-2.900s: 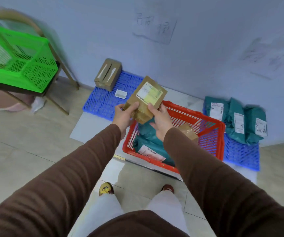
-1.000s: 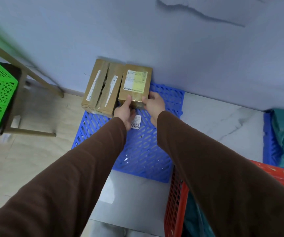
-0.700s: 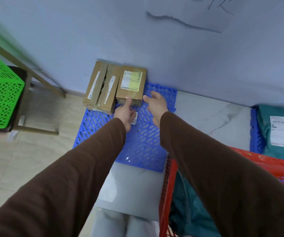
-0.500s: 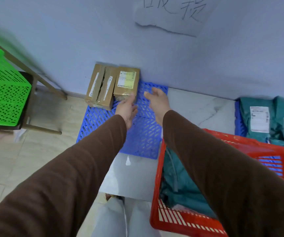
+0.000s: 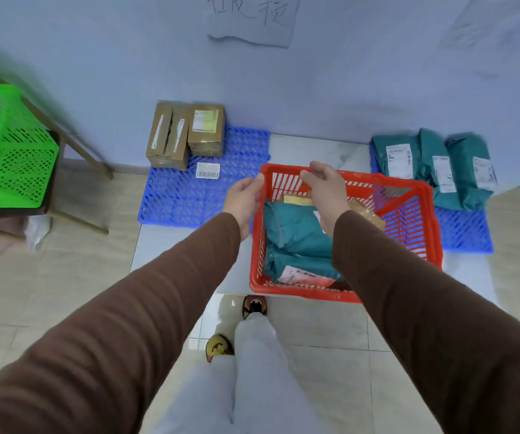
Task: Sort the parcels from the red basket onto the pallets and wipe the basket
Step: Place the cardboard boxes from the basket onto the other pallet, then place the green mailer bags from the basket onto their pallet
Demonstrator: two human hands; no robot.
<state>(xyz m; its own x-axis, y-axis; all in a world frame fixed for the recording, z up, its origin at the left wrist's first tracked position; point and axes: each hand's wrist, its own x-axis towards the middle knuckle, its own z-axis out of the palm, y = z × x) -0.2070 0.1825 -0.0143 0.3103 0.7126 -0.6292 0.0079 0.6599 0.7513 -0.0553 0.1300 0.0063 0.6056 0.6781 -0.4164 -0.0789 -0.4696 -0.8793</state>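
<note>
Both hands, left (image 5: 243,198) and right (image 5: 326,188), hovered loose and empty over the red basket (image 5: 343,295), whose long axis ran parallel to the wall.

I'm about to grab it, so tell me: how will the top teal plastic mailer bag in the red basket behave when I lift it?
The teal plastic mailer bag looks creased and puffy, so it will probably sag and fold. Its smooth film may be slippery. It appears soft, so likely not fragile.

Two cardboard boxes (image 5: 186,134) stand on the left of two blue pallets (image 5: 190,195). Three teal mailer bags (image 5: 434,164) lie on the right one. One red basket (image 5: 421,233) and one green basket (image 5: 8,151) are visible.
</note>
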